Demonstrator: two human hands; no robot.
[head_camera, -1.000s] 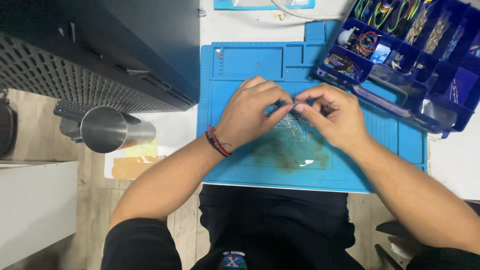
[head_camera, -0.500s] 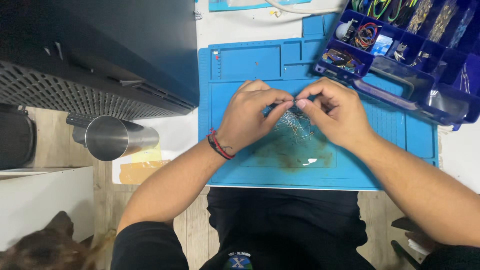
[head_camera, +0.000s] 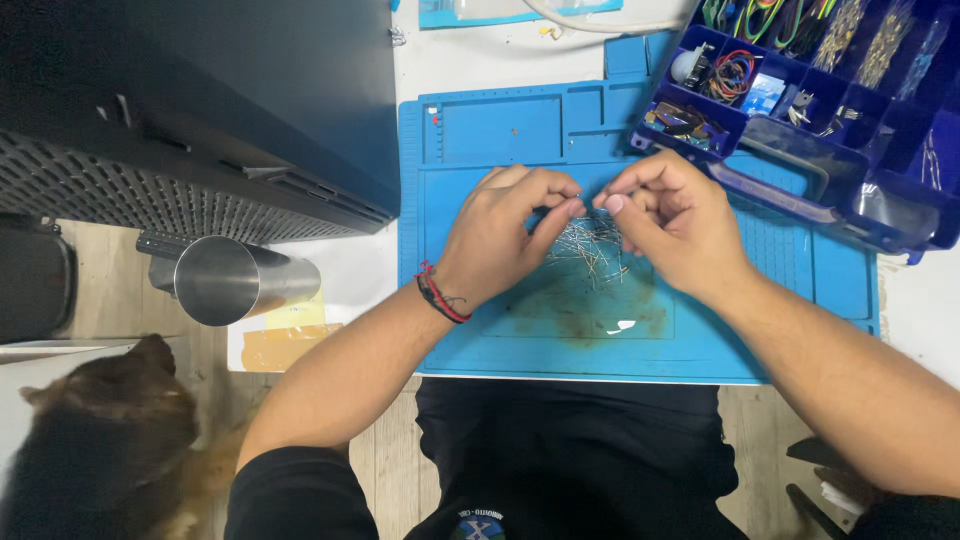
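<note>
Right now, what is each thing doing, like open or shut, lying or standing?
Left hand: fingers pinched, over the pins.
Right hand: fingers pinched, facing the left hand.
Metal pins: loose pile, lying on the mat.
Blue mat: flat, stained near the front.
Parts box: open.
Steel cup: lying on its side.

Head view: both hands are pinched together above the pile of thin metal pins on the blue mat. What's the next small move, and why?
Probably lower the right hand a little to pick one pin from the pile of pins. Its fingertips meet those of the left hand just above the pile, and whether either grip already holds a pin is too fine to tell. The loose pins lie tangled directly below on the blue mat.
</note>
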